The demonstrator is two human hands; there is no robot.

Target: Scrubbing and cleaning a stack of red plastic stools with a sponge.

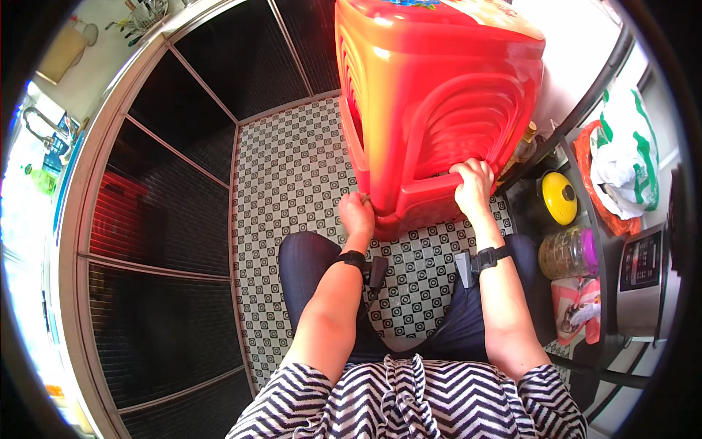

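A tall red plastic stool (392, 110), or several nested together, stands before me on the patterned floor. Its sides have concentric arched recesses, and a floral print shows on its top. My left hand (356, 213) is curled at the lower corner on the left, its fingertips partly hidden. On the other side, my right hand (473, 184) grips the low crossbar (430, 189) below the arched opening, fingers over its upper edge. Both wrists wear black straps with small devices attached.
Dark-panelled cabinet doors (159, 219) line the left, below a counter with a faucet (41, 129). At right, a black shelf rack (595, 181) holds a yellow lid (560, 197), a purple-capped jar (565, 252), plastic bags (625, 153) and a grey cooker (639, 296). My knees flank the floor (290, 164).
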